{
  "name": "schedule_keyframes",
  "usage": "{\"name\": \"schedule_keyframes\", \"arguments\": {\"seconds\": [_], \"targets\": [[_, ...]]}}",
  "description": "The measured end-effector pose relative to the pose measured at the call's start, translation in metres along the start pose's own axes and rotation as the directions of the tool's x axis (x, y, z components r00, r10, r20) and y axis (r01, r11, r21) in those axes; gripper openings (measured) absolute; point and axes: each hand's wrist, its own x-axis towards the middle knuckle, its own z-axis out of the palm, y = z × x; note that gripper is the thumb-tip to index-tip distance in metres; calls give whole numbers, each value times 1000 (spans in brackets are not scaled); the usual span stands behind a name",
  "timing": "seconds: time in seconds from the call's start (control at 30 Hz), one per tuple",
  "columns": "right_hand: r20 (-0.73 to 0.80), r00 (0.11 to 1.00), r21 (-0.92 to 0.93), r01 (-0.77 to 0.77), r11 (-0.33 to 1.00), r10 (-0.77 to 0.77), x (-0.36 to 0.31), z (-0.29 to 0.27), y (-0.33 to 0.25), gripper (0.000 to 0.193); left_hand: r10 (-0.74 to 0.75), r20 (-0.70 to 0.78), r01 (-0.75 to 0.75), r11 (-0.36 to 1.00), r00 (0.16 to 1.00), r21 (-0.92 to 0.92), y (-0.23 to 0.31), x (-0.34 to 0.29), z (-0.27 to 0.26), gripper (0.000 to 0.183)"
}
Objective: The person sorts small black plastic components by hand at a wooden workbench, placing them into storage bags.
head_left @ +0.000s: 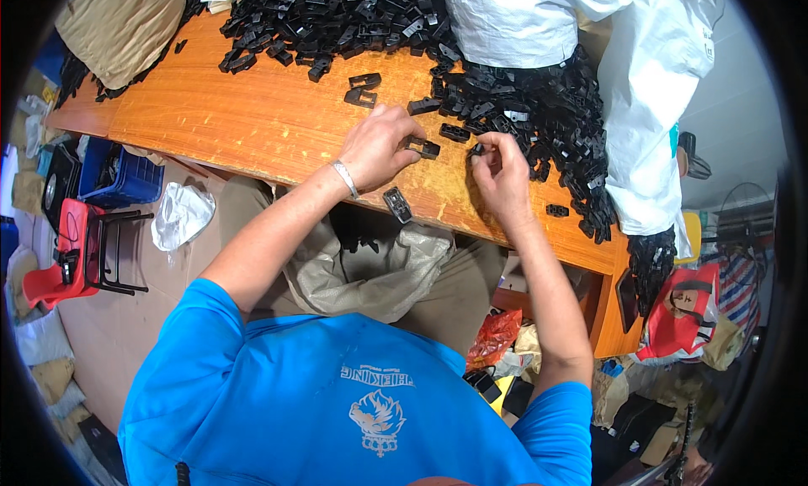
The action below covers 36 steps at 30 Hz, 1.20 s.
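Observation:
My left hand (pixel 380 151), with a pale band at its wrist, pinches a black plastic part (pixel 425 148) just above the wooden table. My right hand (pixel 503 176) is closed with thumb and fingertips on a small black piece (pixel 477 149), mostly covered by the fingers. Another black rectangular part (pixel 396 206) is at the table's front edge, over the woven sack; I cannot tell if it rests or falls. Beyond the hands lie a loose black part (pixel 455 132) and a pair of black clip-like parts (pixel 363 90).
Heaps of black plastic parts (pixel 337 19) cover the table's (pixel 227 90) far side and right. White sacks (pixel 644 107) stand at the right. An open woven sack (pixel 362 288) sits between my legs with black parts inside. A red chair (pixel 71 233) and blue crate (pixel 126 179) are left.

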Motion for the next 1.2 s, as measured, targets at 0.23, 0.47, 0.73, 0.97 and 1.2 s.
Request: {"name": "schedule_keyframes", "arguments": {"seconds": [0.23, 0.47, 0.73, 0.97, 1.2], "targets": [[-39, 993, -436, 85, 896, -113, -29, 6, -13, 28, 94, -26, -95, 994, 995, -59, -7, -5, -4, 35], [22, 1000, -238, 2, 971, 4, -6, 26, -51, 26, 92, -9, -92, 994, 996, -64, -8, -5, -5, 34], [-26, 974, -148, 217, 965, -224, -1, 55, -41, 24, -36, 75, 42, 996, 997, -81, -3, -3, -9, 32], [-18, 955, -165, 290, 943, -296, -3, 55, -39, 28, 38, 67, -23, 978, 997, -209, -17, -4, -9, 26], [29, 938, -290, 339, 895, -345, -15, 54, -37, 29, -27, -15, 26, 999, 1000, -44, -1, -4, 0, 16]]}}
